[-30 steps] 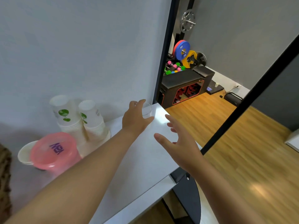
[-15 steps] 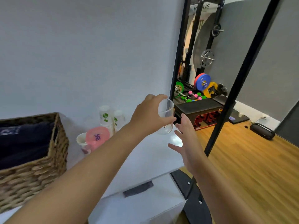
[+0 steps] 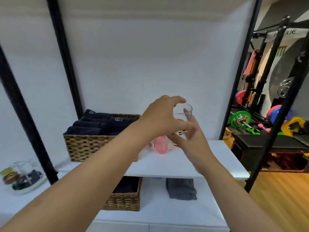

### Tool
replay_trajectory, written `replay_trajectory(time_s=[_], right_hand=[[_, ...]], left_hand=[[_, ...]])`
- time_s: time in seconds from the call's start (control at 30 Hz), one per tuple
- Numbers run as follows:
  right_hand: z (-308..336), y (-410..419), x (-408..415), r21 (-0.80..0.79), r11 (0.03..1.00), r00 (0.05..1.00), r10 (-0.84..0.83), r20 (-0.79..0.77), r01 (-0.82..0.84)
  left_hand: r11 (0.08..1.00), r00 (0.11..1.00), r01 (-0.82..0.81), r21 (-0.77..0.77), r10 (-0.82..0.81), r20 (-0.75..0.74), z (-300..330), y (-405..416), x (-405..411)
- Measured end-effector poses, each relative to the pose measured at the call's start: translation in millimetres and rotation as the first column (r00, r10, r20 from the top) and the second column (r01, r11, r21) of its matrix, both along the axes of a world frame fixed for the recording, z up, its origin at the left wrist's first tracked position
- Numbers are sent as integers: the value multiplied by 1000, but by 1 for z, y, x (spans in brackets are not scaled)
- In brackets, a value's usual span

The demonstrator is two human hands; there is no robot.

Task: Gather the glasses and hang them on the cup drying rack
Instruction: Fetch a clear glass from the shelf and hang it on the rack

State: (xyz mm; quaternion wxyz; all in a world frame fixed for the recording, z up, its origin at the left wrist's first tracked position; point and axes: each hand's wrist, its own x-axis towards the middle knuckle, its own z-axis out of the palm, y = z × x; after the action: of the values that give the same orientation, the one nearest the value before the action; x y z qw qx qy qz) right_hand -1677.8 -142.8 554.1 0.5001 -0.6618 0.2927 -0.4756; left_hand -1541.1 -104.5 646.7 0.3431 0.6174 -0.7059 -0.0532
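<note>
A clear drinking glass (image 3: 184, 113) is held up in the air above the white shelf (image 3: 168, 164), upright with its rim on top. My left hand (image 3: 164, 118) grips it from the left side, fingers curled over the rim. My right hand (image 3: 192, 139) is just below and to the right of the glass, fingers spread and touching or almost touching its lower part; I cannot tell which. No cup drying rack is in view.
A wicker basket (image 3: 93, 144) of dark folded towels stands on the shelf at left. A pink lid (image 3: 161, 144) and paper cups sit behind my hands. A second basket (image 3: 123, 198) and grey cloth (image 3: 181, 188) lie below. Black posts (image 3: 234, 77) frame the shelf. A glass jar (image 3: 25, 176) stands far left.
My left hand lifted the glass off the shelf corner and carried it up and left. My right hand rose to meet it. The view swung left toward the baskets.
</note>
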Motion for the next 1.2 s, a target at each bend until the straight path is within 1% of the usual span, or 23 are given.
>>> replay_trajectory(time_s=[0.13,0.23,0.33,0.43,0.5,0.6,0.7,0.93,1.07,1.2], right_hand=[[15,35,47,-47,995,996,90,17,-89],[26,67,87,-96,978,983,185,8,-183],[27,101,135,-89,956,960,281,21,-278],[25,143,190,-100,941,946,325,-10,-324],[26,176,225,-94,925,930,368,-11,-367],[25,217,278,-77,919,922,387,3,-386],[25,255,330,-47,915,915,402,24,-400],[29,331,433,18,865,859,494,136,-501],[30,353,483,43,834,831,541,133,-550],[25,358,535,37,810,808,579,105,-586]], left_hand=[[994,994,-105,-34,105,-2,11,54,42],[983,986,-167,-71,165,-38,15,98,78],[972,974,-220,-87,214,-73,12,149,121],[958,960,-272,-91,265,-88,9,208,172],[947,945,-308,-96,292,-151,8,250,208],[919,900,-385,-77,356,-253,4,309,263],[878,850,-475,-61,440,-290,-2,364,317],[749,726,-661,-37,626,-286,-20,471,428],[670,648,-743,-19,711,-274,-35,513,482],[613,584,-790,0,754,-301,-50,534,529]])
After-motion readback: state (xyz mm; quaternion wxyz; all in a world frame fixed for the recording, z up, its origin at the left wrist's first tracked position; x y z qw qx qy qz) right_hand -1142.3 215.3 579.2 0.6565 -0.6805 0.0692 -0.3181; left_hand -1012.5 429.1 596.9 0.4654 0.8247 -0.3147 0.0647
